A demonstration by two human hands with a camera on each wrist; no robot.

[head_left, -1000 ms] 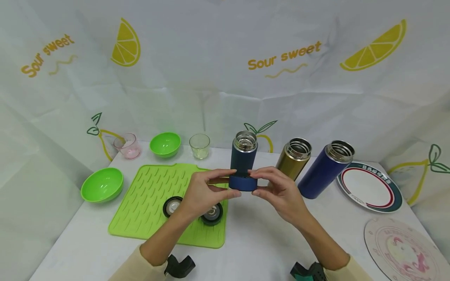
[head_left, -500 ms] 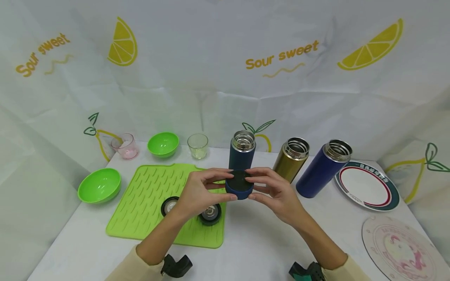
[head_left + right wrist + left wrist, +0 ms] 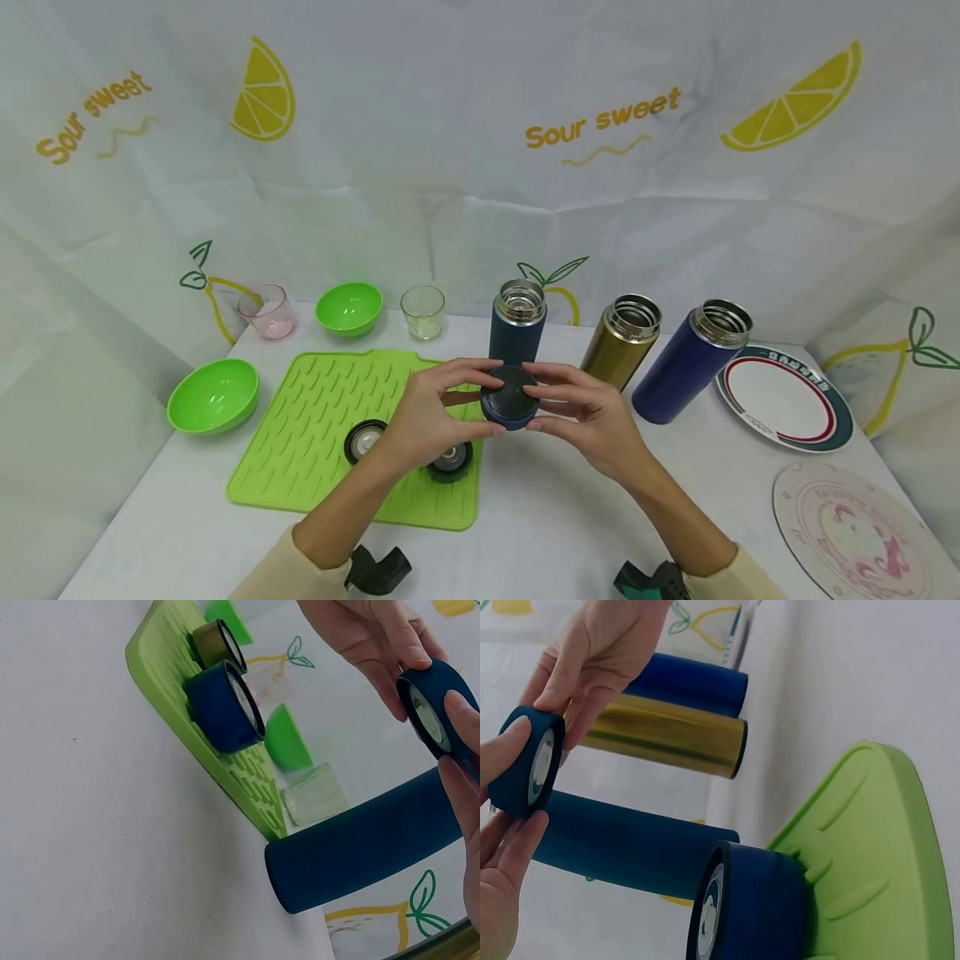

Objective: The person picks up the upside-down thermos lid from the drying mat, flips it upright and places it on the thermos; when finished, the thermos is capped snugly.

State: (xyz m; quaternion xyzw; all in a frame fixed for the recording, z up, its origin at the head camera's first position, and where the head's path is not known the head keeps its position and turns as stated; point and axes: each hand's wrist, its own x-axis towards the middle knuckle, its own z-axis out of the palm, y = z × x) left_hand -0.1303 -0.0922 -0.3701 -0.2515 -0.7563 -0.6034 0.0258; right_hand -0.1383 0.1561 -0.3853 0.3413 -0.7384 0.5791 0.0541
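Both hands hold a dark blue bottle lid (image 3: 510, 398) between them, its black top turned toward the head camera. My left hand (image 3: 429, 410) pinches its left edge with fingers above and thumb below. On the opposite edge, my right hand (image 3: 587, 408) grips it the same way. The lid's underside, with a metal centre, shows in the left wrist view. Right behind the lid stands an uncapped dark teal thermos bottle (image 3: 519, 327), its lower part hidden. To the right are an uncapped gold bottle (image 3: 621, 342) and a taller blue bottle (image 3: 692, 362).
Two more lids, one blue (image 3: 221, 709) and one gold-brown (image 3: 212, 645), lie underside up on a green mat (image 3: 300, 442). Green bowls (image 3: 213, 398), a pink glass (image 3: 270, 317) and a clear glass (image 3: 423, 315) stand left. A plate (image 3: 783, 396) and a round pink mat (image 3: 847, 525) lie right.
Both hands have tilted the lid so that its black top, hidden at first, faces the head camera. The bottles and the lids on the mat have not moved.
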